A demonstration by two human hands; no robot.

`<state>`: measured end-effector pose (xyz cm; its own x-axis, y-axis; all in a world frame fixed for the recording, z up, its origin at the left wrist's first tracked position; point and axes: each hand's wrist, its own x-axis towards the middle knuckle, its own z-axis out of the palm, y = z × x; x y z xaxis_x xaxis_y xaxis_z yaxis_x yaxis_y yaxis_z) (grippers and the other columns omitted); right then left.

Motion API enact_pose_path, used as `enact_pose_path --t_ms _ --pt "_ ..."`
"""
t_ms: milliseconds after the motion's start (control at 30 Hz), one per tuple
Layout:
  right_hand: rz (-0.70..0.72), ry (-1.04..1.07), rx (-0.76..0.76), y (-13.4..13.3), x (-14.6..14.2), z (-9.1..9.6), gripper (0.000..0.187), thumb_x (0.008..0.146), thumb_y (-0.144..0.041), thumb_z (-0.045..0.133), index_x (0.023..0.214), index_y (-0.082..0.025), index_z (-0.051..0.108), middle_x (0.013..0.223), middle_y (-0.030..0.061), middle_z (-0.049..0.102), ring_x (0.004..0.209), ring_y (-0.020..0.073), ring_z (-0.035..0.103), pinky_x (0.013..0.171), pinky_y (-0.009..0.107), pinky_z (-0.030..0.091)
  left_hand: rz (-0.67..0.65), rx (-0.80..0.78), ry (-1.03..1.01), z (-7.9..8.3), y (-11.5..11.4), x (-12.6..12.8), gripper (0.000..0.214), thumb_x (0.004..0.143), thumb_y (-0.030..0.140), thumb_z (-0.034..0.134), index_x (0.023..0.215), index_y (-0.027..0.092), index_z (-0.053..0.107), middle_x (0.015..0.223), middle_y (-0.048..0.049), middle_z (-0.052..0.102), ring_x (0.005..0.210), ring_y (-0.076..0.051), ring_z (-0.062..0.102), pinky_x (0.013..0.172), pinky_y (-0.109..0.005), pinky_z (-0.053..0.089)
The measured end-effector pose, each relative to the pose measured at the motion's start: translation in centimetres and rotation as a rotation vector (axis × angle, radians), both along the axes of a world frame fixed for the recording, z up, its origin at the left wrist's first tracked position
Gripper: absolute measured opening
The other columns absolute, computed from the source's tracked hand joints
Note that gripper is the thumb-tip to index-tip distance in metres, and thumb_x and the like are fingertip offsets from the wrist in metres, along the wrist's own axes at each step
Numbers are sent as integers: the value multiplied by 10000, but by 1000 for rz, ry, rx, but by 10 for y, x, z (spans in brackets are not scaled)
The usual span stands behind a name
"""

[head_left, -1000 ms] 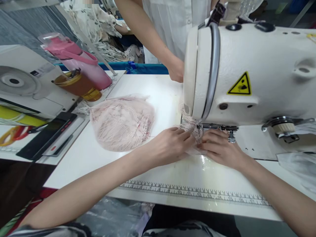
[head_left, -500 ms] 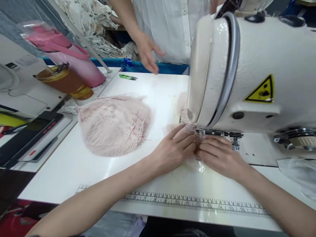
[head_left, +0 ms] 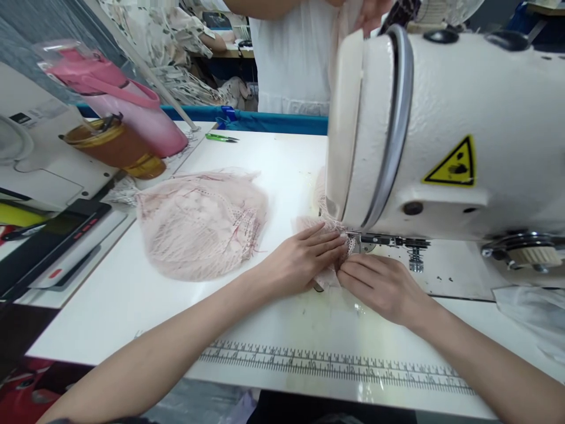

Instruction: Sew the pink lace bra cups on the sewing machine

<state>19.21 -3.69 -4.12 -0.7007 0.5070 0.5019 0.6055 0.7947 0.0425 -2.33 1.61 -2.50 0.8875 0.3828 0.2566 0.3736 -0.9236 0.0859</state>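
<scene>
Both my hands lie on a small pink lace piece [head_left: 314, 225] under the head of a white sewing machine [head_left: 445, 123]. My left hand [head_left: 304, 259] rests flat on the lace, fingers stretched toward the presser foot [head_left: 358, 241]. My right hand [head_left: 379, 285] presses the lace's near edge with fingers drawn together, just in front of the foot. The lace under the palms is mostly hidden.
A pile of pink lace pieces [head_left: 200, 221] lies left on the white table [head_left: 282, 159]. Green thread snips [head_left: 222, 138] sit at the far edge. A pink bottle [head_left: 119, 100], brown cup [head_left: 110, 147] and control panel [head_left: 57, 241] stand left. A person in white [head_left: 291, 65] stands behind.
The other person's hand has lifted off the far table edge. My right hand has slid slightly toward me; my left hand stays on the lace.
</scene>
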Motion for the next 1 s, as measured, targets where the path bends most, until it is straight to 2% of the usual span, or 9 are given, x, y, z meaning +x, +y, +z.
enact_pose_path --t_ms 200,500,700,833,1000 --pt "-6 6 103 4 -7 1 187 826 -1 526 863 -136 650 877 15 682 910 143 608 741 259 543 8 -32 -8 -1 5 -2 470 793 103 514 1262 113 542 1294 -105 579 1303 -218 455 1153 -437 294" --pt "-46 -13 113 5 -3 -4 226 821 12 516 886 -158 650 916 0 698 918 136 620 776 276 550 60 11 37 0 2 1 531 736 73 482 1264 111 527 1328 -106 552 1310 -218 447 1122 -433 344" --pt "-76 -31 7 4 4 -2 261 856 -42 486 913 -219 669 901 6 695 883 152 621 754 294 542 89 77 48 -3 -3 4 466 789 158 511 1246 71 540 1318 -141 555 1293 -259 465 1099 -436 376" --pt "-95 -1 -68 4 8 2 270 853 -24 479 912 -211 665 917 27 692 926 160 615 770 283 509 127 118 60 -4 -7 6 427 838 227 512 1234 74 558 1306 -139 566 1292 -272 464 1109 -439 360" --pt "-125 -28 -60 4 9 3 283 851 8 467 958 -185 644 952 9 695 956 133 618 841 279 493 142 149 73 -4 -10 9 431 857 242 482 1245 65 550 1289 -148 577 1289 -286 464 1094 -457 370"
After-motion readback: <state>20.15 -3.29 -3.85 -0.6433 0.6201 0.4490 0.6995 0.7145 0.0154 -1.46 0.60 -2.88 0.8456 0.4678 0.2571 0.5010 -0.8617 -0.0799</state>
